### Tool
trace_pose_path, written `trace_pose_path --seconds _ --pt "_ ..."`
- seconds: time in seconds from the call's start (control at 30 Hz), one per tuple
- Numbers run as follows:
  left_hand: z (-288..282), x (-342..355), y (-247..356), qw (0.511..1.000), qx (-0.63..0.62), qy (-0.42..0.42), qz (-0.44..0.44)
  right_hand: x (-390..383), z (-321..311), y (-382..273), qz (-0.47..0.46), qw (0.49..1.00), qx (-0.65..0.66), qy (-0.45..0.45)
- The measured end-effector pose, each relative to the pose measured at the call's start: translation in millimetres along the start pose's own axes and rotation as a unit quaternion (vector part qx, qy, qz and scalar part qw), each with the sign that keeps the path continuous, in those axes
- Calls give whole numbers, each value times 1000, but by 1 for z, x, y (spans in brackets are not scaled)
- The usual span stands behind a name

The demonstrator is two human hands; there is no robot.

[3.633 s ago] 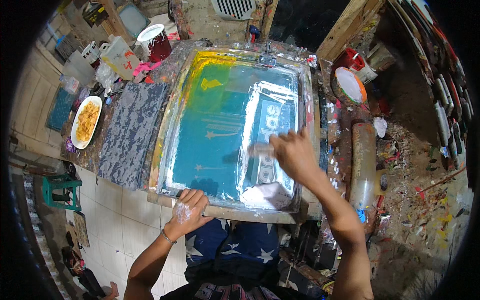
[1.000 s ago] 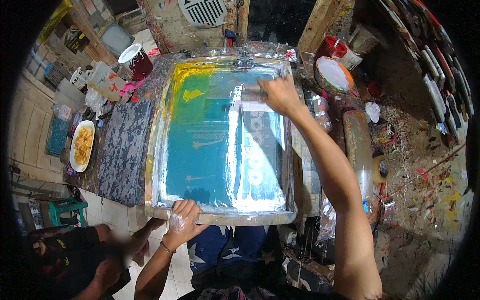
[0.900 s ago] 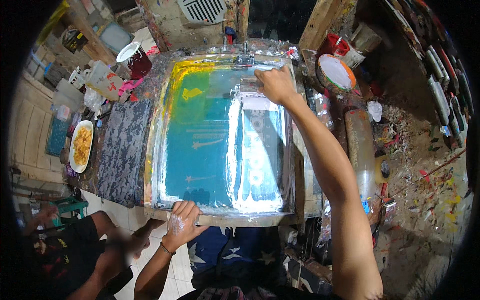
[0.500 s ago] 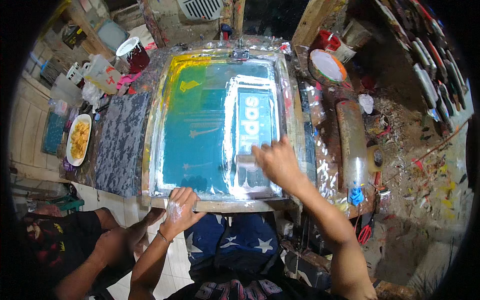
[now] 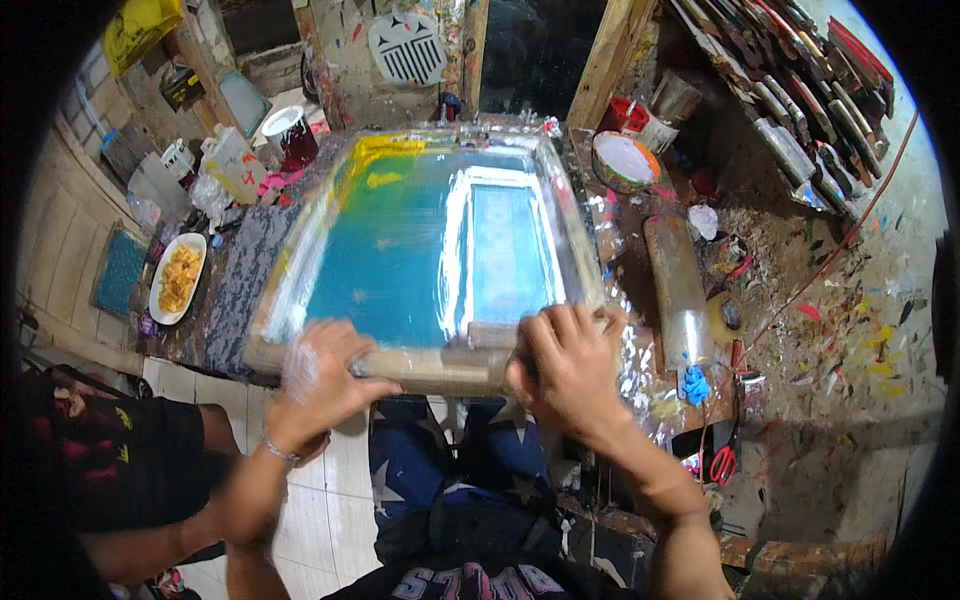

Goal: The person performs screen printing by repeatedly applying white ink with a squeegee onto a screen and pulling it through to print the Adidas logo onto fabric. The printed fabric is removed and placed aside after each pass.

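Observation:
A wooden screen-printing frame (image 5: 430,370) lies before me, its near edge raised and somewhat blurred. Teal mesh (image 5: 395,275) fills it, with yellow ink at the far left and a white-bordered window (image 5: 505,245) on the right. My left hand (image 5: 325,375), smeared white, is closed round the near left part of the frame's edge, thumb along the wood. My right hand (image 5: 572,370) is closed over the near right corner; its fingertips are partly hidden. Beside the right hand, a squeegee (image 5: 488,335) rests at the near end of the window. What lies under the frame is hidden.
On the left are a patterned grey board (image 5: 240,290), a plate of food (image 5: 180,278) and an ink tub (image 5: 290,138). A bowl of pale ink (image 5: 625,160), a long cylinder (image 5: 675,280) and red scissors (image 5: 723,465) are right. A person (image 5: 150,450) sits at lower left.
My right hand has left the squeegee and moved down to the frame's near right corner. My left hand has shifted left along the edge. The frame's near side has risen.

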State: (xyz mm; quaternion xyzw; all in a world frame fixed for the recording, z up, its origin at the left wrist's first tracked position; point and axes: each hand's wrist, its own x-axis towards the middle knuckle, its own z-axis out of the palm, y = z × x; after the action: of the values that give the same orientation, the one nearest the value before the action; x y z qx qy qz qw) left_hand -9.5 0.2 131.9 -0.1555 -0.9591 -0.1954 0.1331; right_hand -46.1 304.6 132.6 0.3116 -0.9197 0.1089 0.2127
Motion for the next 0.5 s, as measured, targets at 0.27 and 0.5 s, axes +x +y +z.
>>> trace_pose_path --seconds 0.27,0.5 --pt "-104 98 8 915 107 364 136 179 -93 61 -90 972 -98 194" --pt "141 33 37 979 -17 -185 90 245 -144 35 130 985 -54 104"
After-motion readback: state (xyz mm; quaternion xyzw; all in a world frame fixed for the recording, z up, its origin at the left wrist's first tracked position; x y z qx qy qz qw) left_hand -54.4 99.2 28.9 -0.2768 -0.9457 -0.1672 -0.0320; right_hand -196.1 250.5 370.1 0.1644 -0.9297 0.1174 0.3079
